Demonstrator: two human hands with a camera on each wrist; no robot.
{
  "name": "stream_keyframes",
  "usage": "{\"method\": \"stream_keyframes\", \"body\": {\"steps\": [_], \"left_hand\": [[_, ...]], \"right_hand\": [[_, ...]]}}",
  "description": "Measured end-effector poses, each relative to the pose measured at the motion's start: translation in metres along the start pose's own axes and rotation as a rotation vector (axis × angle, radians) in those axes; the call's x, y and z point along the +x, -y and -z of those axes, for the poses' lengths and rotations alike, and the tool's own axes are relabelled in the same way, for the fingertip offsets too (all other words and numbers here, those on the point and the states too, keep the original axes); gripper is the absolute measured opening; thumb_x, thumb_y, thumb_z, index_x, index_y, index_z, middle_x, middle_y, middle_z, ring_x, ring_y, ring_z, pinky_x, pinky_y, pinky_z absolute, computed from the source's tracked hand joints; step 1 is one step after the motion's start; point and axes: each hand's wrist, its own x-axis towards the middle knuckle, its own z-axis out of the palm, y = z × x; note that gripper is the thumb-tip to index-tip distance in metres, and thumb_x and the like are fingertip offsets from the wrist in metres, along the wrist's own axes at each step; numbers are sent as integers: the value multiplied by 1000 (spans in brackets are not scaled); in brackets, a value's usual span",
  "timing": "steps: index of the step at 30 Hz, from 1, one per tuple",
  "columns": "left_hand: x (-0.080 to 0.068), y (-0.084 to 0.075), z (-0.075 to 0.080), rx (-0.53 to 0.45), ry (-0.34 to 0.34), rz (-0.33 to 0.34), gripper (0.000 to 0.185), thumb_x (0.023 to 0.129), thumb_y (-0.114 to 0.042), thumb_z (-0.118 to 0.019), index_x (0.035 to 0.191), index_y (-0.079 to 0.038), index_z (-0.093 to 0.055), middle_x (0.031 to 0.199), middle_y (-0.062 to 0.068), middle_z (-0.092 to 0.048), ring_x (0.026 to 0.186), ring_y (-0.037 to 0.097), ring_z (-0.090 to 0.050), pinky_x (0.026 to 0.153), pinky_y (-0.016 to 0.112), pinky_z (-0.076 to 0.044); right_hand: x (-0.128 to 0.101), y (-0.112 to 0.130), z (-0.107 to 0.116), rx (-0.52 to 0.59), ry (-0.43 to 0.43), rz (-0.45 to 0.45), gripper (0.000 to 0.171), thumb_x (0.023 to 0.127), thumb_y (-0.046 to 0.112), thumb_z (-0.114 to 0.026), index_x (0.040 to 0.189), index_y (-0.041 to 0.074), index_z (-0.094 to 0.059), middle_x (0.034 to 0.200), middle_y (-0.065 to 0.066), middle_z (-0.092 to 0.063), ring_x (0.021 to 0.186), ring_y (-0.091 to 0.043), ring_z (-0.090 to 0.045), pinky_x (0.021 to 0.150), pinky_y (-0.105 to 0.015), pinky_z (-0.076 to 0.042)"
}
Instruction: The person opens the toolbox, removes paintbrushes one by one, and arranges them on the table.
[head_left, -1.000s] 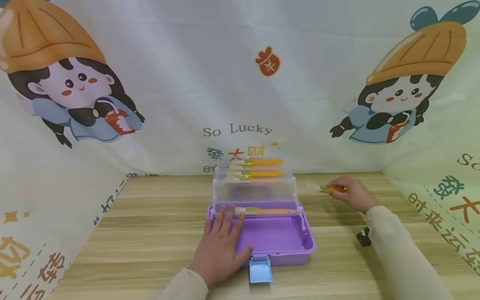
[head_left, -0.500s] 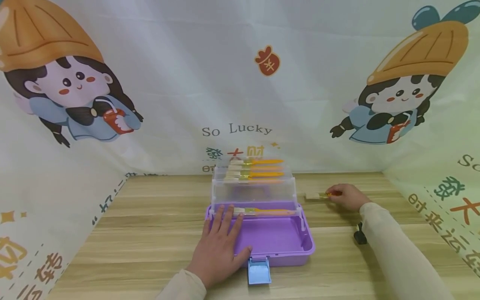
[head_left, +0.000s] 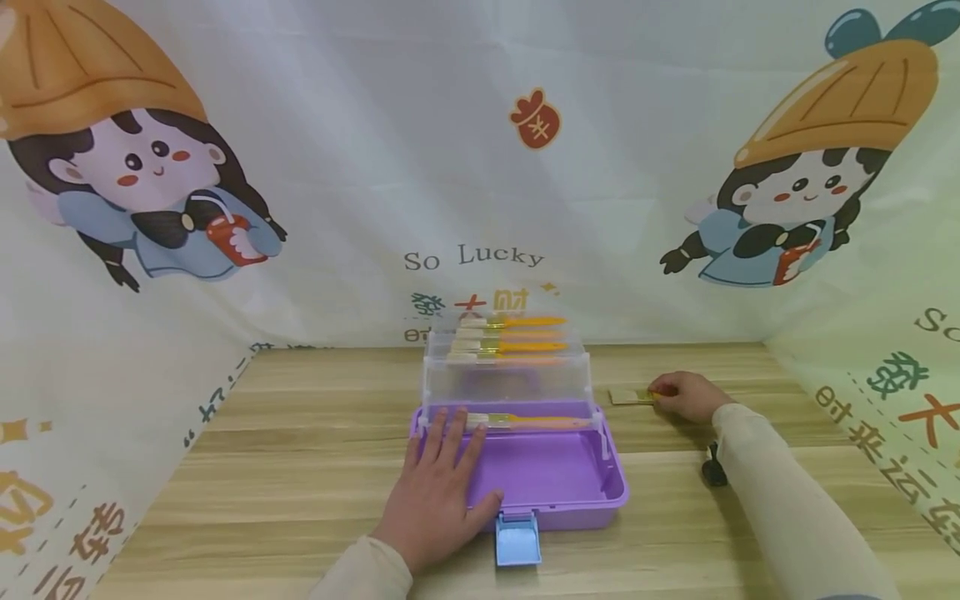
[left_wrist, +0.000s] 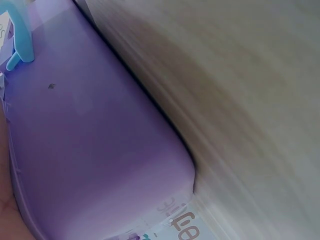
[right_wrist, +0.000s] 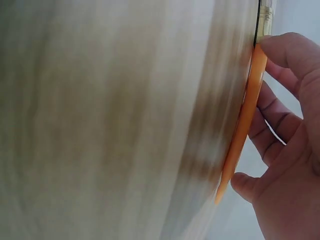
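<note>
Wood-grain table (head_left: 300,467) runs beneath you; nearest, your left hand (head_left: 442,492) lies flat, fingers straight, on the smooth purple box (head_left: 555,475); its wrist view shows only blurred purple wall; to the side, your right hand (head_left: 686,396) pinches an orange-handled brush (right_wrist: 245,120), its bristles cut off there, visible from the head; farther, clear trays (head_left: 506,375) hold more brushes.

brushes: 4 (head_left: 525,422) | purple box: 1 (head_left: 558,479) | clear trays: 2 (head_left: 506,385) | hands: 2 (head_left: 438,492)
</note>
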Motion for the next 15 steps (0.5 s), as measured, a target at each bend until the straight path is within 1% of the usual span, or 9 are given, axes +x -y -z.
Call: {"method": "stream_keyframes", "body": {"steps": [3,6,9,12,15], "left_hand": [[1,-1,-1,-6,21,7,79,95,-64,-42,155,-11,-36,163,17,-17,150,36,-8,114,61,-18],[1,-2,-2,2,28,10,79,96,-64,-40,155,-12,-35,163,16,-16,150,36,-7,115,61,-17],[2,-1,-2,6,14,1,79,96,-64,-41,155,-12,-36,163,17,-16,150,37,-9,114,61,-18],[2,-1,-3,9,-7,-11,79,95,-63,-42,154,-11,-37,162,18,-19,149,38,-11,113,62,-20],[2,-1,-4,18,-25,-15,79,94,-63,-44,153,-10,-40,161,18,-21,149,38,-13,113,62,-21]], "right_hand": [[-3,2,2,11,-20,0,31,93,14,-64,119,-3,-65,117,-24,-65,112,-43,-58,95,-56,-46],[-7,15,7,20,-70,21,35,96,15,-62,125,-5,-62,122,-27,-62,115,-46,-56,96,-58,-44],[-12,40,16,21,-142,59,36,97,17,-61,127,-4,-61,124,-25,-62,113,-43,-57,94,-57,-46],[-16,72,25,21,-194,98,33,97,21,-64,124,1,-65,118,-19,-66,102,-33,-61,87,-52,-50],[-17,102,28,2,-222,151,30,97,24,-66,121,6,-67,113,-12,-67,95,-24,-61,81,-47,-50]]}}
